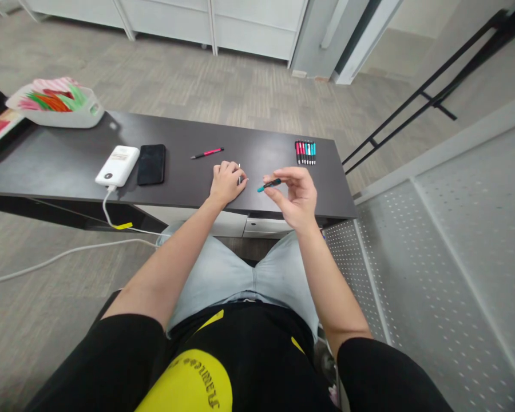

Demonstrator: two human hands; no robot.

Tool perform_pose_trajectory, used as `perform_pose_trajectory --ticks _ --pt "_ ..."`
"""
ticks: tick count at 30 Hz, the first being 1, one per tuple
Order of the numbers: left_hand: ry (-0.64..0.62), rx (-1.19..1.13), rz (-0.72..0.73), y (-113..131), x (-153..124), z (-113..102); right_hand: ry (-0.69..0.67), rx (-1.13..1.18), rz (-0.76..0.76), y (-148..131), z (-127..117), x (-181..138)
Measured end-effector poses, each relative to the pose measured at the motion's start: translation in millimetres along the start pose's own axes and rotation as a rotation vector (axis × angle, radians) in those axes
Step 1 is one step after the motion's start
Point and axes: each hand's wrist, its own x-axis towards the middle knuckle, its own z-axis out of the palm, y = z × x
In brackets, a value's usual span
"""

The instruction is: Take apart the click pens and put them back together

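My right hand (298, 194) is raised just above the desk, its thumb and fingers pinching a short teal-and-black pen piece (264, 187). To its left, my left hand (226, 184) rests on the desktop with curled fingers. A small black-and-white pen part (240, 179) shows at its thumb and fingertips, mostly covered by the hand. Beyond the left hand lies a red-and-black pen (208, 153) at a slant. Several red and teal pens (305, 153) stand side by side in a neat row at the desk's right end.
On the dark desk (175, 129), a black phone (151, 165) lies beside a white power bank (117, 166) with a cable (107, 209) hanging over the front edge. A white basket (68, 117) of colourful strips sits far left. A perforated grey panel (433, 252) stands at right.
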Motion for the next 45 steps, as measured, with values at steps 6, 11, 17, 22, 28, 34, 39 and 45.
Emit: perform_pose_trajectory --ticks 6,11,17,22,28,34,39,45 --pt "-0.001 0.011 -0.002 2 0 -1 -0.176 -0.045 -0.091 -30 0 15" --pt "0.018 -0.005 -0.007 1 1 0 0.009 -0.012 0.371 1 -10 19" --pt "0.036 -0.02 0.005 1 -1 0 -0.108 -0.218 0.79 66 -19 16" --pt "-0.031 -0.049 0.073 0 -3 -3 -0.182 -0.403 0.788 104 -17 16" --pt "-0.071 -0.058 0.073 2 -5 -9 -0.337 -0.575 0.718 129 -9 23" --pt "-0.055 -0.058 0.032 4 -6 -9 -0.418 -0.687 0.675 137 -4 28" --pt "-0.048 -0.029 0.009 5 -5 -7 -0.467 -0.716 0.626 132 -4 26" --pt "-0.032 -0.022 -0.011 6 -6 -9 -0.507 -0.739 0.61 125 -2 25"
